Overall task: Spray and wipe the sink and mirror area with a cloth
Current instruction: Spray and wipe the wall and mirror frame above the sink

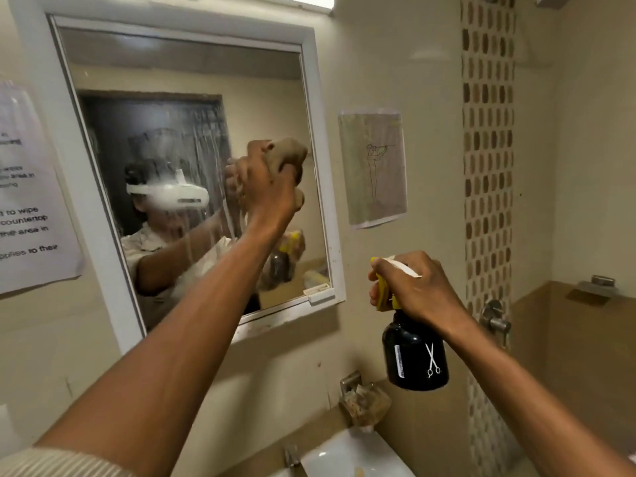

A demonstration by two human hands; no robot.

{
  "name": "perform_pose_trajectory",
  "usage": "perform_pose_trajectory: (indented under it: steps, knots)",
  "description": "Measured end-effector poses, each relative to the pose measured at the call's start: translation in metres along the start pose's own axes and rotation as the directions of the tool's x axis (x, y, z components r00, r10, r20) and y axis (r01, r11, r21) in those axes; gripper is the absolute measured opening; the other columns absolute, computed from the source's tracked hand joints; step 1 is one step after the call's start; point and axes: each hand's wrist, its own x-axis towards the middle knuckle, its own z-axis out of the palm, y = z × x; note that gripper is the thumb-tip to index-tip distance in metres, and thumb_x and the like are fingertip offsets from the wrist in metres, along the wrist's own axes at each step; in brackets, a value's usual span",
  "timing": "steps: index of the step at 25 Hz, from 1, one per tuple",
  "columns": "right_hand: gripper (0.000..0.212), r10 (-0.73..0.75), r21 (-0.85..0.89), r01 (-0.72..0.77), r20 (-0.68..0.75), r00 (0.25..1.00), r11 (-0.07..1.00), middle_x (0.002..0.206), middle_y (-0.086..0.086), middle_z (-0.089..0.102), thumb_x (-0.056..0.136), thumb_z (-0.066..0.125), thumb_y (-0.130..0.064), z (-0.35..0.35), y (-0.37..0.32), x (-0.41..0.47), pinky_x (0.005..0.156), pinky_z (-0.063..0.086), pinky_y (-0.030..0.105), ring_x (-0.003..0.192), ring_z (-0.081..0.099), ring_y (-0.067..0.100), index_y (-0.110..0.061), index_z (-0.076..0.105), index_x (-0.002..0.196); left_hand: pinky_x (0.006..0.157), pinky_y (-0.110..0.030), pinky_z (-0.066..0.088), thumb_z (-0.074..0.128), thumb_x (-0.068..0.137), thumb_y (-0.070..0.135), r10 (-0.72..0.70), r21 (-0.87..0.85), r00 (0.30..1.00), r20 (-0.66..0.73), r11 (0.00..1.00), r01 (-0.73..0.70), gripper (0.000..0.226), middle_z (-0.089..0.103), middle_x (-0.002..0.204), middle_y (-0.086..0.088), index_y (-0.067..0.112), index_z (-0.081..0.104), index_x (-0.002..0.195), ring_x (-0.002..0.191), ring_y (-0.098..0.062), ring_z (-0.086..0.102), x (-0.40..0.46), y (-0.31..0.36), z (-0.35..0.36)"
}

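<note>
Right now my left hand squeezes the cloth flat on the mirror, at its right side. Wet streaks sit to the left, so I think I wipe that way. My right hand grips the bottle, lower, off the glass.

The walls are faced in glossy beige tile, with a darker brown band seen at the lower right. A vertical mosaic strip of brown oval pieces is set at the right of the frame. A light fixture is mounted along the top edge. A printed notice is taped at the left, and a sheet with a line drawing at the centre right. A metal soap holder and a wall tap are fixed lower down, and a small metal shelf at the far right.
</note>
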Motion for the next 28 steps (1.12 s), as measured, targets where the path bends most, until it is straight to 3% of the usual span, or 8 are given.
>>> perform_pose_trajectory:
  steps: [2, 5, 7, 10, 15, 22, 25, 28]
  knots:
    - [0.036, 0.063, 0.018, -0.063, 0.013, 0.998, 0.998, 0.062, 0.014, 0.076, 0.096, 0.061, -0.027, 0.002, 0.011, -0.005, 0.071, 0.065, 0.06, 0.065, 0.078, 0.038, -0.003, 0.075, 0.075, 0.065, -0.011, 0.03, 0.055, 0.088, 0.013, 0.061, 0.135, 0.998, 0.033, 0.989, -0.065, 0.036, 0.041, 0.113, -0.005, 0.01, 0.048, 0.123, 0.087, -0.005, 0.04, -0.003, -0.003, 0.014]
    - [0.035, 0.102, 0.002, -0.103, 0.026, 0.994, 0.995, 0.062, 0.013, 0.076, 0.096, 0.062, -0.028, 0.0, 0.022, -0.008, 0.07, 0.065, 0.058, 0.062, 0.078, 0.033, -0.002, 0.076, 0.078, 0.071, -0.012, 0.028, 0.056, 0.088, 0.012, 0.127, 0.216, 0.984, 0.122, 0.965, -0.151, 0.034, 0.037, 0.115, -0.008, 0.012, 0.048, 0.122, 0.095, -0.013, 0.036, -0.007, -0.01, 0.032]
    - [0.034, 0.112, 0.024, -0.112, 0.004, 0.994, 0.993, 0.063, 0.013, 0.076, 0.095, 0.062, -0.028, -0.002, 0.029, -0.011, 0.071, 0.065, 0.058, 0.064, 0.078, 0.032, -0.002, 0.076, 0.078, 0.083, -0.026, 0.042, 0.054, 0.084, 0.009, 0.168, 0.249, 0.956, 0.239, 0.941, -0.228, 0.036, 0.038, 0.12, -0.011, 0.014, 0.048, 0.12, 0.103, -0.022, 0.041, -0.004, -0.017, 0.045]
    - [0.033, 0.099, 0.057, -0.098, -0.022, 0.995, 0.994, 0.069, 0.014, 0.078, 0.096, 0.062, -0.03, -0.008, 0.043, -0.014, 0.079, 0.066, 0.057, 0.072, 0.08, 0.032, -0.004, 0.077, 0.082, 0.092, -0.05, 0.044, 0.049, 0.077, 0.002, 0.219, 0.342, 0.878, 0.425, 0.859, -0.38, 0.042, 0.035, 0.124, -0.014, 0.014, 0.046, 0.116, 0.112, -0.032, 0.04, -0.007, -0.031, 0.065]
    - [0.035, 0.128, 0.125, -0.122, -0.046, 0.991, 0.985, 0.07, 0.017, 0.077, 0.098, 0.063, -0.032, -0.02, 0.066, -0.022, 0.081, 0.065, 0.06, 0.075, 0.079, 0.038, -0.004, 0.077, 0.08, 0.089, -0.054, 0.037, 0.059, 0.076, 0.009, 0.173, 0.639, 0.758, 0.629, 0.44, -0.631, 0.047, 0.037, 0.13, -0.014, 0.01, 0.05, 0.122, 0.125, -0.037, 0.035, -0.051, -0.068, 0.091]
    - [0.036, 0.163, 0.114, -0.154, -0.079, 0.983, 0.981, 0.071, 0.017, 0.078, 0.098, 0.064, -0.034, -0.043, 0.087, -0.036, 0.083, 0.064, 0.061, 0.076, 0.079, 0.037, -0.006, 0.078, 0.08, 0.104, -0.041, 0.027, 0.055, 0.09, 0.025, -0.135, 0.615, 0.601, 0.788, 0.143, -0.775, 0.039, 0.035, 0.142, -0.008, 0.015, 0.059, 0.127, 0.138, -0.025, 0.026, -0.122, -0.112, 0.132]
    - [0.035, 0.185, 0.143, -0.169, -0.106, 0.977, 0.975, 0.071, 0.019, 0.077, 0.101, 0.063, -0.028, -0.047, 0.09, -0.04, 0.084, 0.062, 0.064, 0.079, 0.078, 0.042, -0.004, 0.077, 0.081, 0.104, -0.041, 0.027, 0.057, 0.092, 0.025, -0.131, 0.525, 0.528, 0.839, -0.053, -0.849, 0.038, 0.038, 0.142, -0.009, 0.014, 0.059, 0.129, 0.136, -0.025, 0.027, -0.126, -0.115, 0.13]
    - [0.036, 0.19, 0.156, -0.174, -0.096, 0.977, 0.972, 0.071, 0.017, 0.077, 0.098, 0.065, -0.035, -0.043, 0.092, -0.042, 0.085, 0.063, 0.063, 0.077, 0.079, 0.038, -0.009, 0.078, 0.078, 0.099, -0.038, 0.032, 0.05, 0.097, 0.017, -0.097, 0.362, 0.387, 0.917, -0.207, -0.909, 0.032, 0.041, 0.134, -0.008, 0.009, 0.059, 0.127, 0.13, -0.025, 0.032, -0.137, -0.124, 0.116]
